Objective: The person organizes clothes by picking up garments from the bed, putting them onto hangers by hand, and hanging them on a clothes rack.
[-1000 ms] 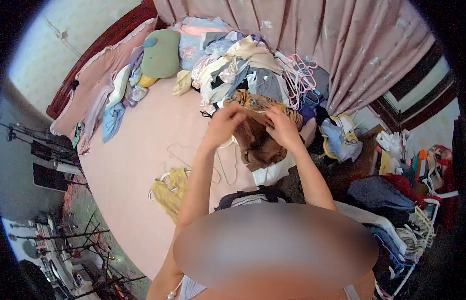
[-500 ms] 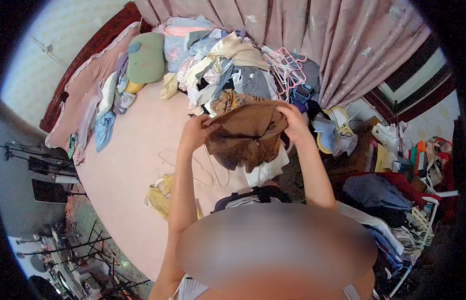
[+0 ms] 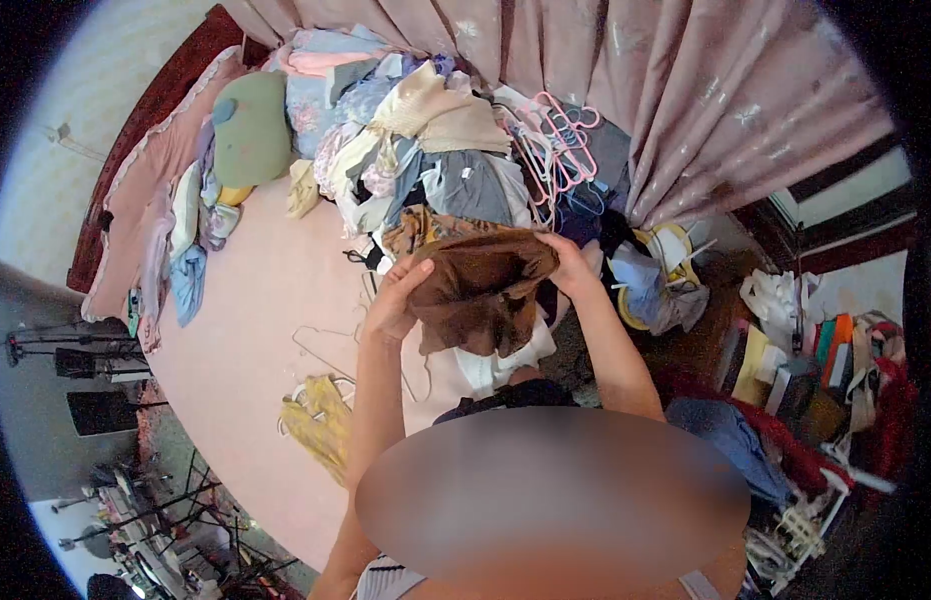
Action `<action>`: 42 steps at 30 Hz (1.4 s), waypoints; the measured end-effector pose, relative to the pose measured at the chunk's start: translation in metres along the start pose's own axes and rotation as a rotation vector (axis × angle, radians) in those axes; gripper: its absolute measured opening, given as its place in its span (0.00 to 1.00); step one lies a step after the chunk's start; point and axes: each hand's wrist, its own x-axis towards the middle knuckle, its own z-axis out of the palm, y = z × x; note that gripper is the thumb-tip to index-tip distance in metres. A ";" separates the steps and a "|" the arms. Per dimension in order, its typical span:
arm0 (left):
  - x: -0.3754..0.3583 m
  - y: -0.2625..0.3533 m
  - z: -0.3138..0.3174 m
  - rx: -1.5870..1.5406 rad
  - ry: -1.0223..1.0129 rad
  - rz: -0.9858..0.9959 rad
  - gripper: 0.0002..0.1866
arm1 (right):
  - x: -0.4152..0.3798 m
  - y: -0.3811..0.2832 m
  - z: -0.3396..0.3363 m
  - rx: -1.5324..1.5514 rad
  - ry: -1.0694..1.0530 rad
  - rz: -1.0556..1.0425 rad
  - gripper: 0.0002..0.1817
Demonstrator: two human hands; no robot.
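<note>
Two hands over a bed [image 3: 235, 400] w/ pale pink sheet; dark red headboard [image 3: 135, 150] at far L, pink curtain [image 3: 585, 70] along the back. Big clothes heap [image 3: 465, 190] at the bed's far end, green cushion [image 3: 253, 130] to its L, pink & blue hangers [image 3: 570, 160] at its R side nr the curtain. Yellow top [image 3: 320, 425] lies on the sheet L of the L forearm, on a hanger; thin hanger [image 3: 320, 345] just beyond it. Floor R of bed: yellow-rimmed basket [image 3: 635, 318] w/ clothes, then books [image 3: 753, 370] & bags further R. Black stands [image 3: 70, 360] off the bed's L side.

Brown garment [image 3: 480, 320] is up btwn the hands, in front of the heap, top edge pulled wide w/ opening showing, lower part hanging. L hand [image 3: 390, 308] pinches its L top corner, thumb on the near face; R hand [image 3: 573, 268] pinches the R top corner, fingers partly hidden. Patterned cloth [image 3: 425, 228] right behind it; white cloth [image 3: 480, 372] below its hem, touching or not I can't tell.
</note>
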 end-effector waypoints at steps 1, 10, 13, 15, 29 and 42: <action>0.013 -0.002 0.008 -0.058 0.048 0.040 0.14 | 0.011 -0.005 -0.012 -0.073 0.004 0.016 0.13; 0.081 -0.025 0.014 -0.129 0.272 -0.109 0.19 | 0.124 -0.038 -0.110 0.029 0.243 -0.096 0.13; 0.084 -0.030 0.005 -0.092 0.437 -0.168 0.19 | 0.184 -0.035 -0.136 -0.486 0.539 -0.146 0.16; 0.085 -0.032 0.000 -0.085 0.453 -0.190 0.19 | 0.214 -0.026 -0.149 -0.871 0.682 -0.378 0.18; 0.100 -0.023 0.010 -0.068 0.487 -0.226 0.18 | 0.199 -0.055 -0.075 -1.204 0.485 -0.759 0.08; 0.105 -0.026 -0.011 0.465 0.474 0.115 0.19 | 0.014 -0.145 -0.005 -1.277 0.144 -0.656 0.09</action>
